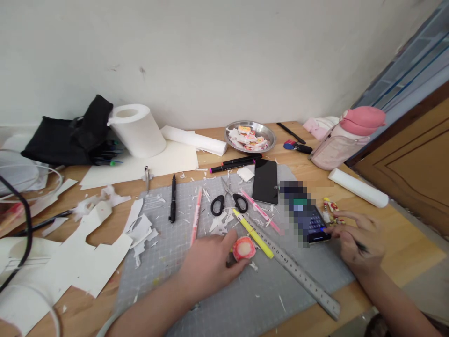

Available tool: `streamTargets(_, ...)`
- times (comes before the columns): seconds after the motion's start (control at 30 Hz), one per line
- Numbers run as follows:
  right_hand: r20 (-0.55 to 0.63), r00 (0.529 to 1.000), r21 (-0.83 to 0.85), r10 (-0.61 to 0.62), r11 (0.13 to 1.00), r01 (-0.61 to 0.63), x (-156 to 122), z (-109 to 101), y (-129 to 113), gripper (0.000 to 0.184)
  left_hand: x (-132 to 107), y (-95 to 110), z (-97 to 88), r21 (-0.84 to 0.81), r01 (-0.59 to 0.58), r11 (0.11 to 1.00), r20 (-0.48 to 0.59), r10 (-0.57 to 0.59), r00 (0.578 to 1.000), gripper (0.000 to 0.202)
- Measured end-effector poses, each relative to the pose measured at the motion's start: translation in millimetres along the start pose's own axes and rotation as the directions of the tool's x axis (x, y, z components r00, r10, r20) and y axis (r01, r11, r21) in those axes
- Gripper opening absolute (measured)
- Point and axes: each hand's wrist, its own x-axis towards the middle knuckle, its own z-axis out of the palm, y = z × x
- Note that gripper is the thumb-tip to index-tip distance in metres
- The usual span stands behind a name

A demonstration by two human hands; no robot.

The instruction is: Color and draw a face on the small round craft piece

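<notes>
My left hand [217, 257] is closed around the edge of a small round paper piece [243, 248], pink-red at the rim and cream in the middle, just above the grey cutting mat [224, 309]. My right hand [361, 243] points a finger at the lower edge of a lit phone [308, 220], touching or nearly touching it. A dark, pen-like thing [360, 246] shows between its curled fingers, mostly hidden. By the left hand lie a yellow highlighter [253, 233] and a metal ruler [301, 274]. Black-handled scissors [228, 201] rest open farther back.
A second, dark phone [265, 181], a black pen [173, 199] and pink markers [197, 215] lie on the mat among paper scraps. A metal bowl [229, 142] of coloured paper pieces, a paper roll [138, 133] and a pink bottle [345, 140] stand behind. Cut paper [94, 252] covers the left.
</notes>
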Motion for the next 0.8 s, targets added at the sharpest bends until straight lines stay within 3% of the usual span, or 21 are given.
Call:
streamTargets(0.37,-0.011,0.995,0.034,0.100,0.994,-0.099,3.0,4.5,-3.1,0.027,0.2,-0.1,-0.5,0.008,-0.004,1.000,-0.011,0.004,1.000,0.029)
streamTargets(0.6,0.094,0.962,0.024,0.257,0.965,-0.261,3.9,13.3,0.0,0.027,0.1,-0.4,0.8,0.000,-0.022,1.000,-0.027,0.022,0.999,0.028)
streamTargets(0.8,0.266,0.918,-0.091,0.294,0.956,-0.279,4.1,18.4,1.8,0.032,0.5,-1.2,1.1,-0.001,-0.020,1.000,-0.027,0.020,0.999,0.028)
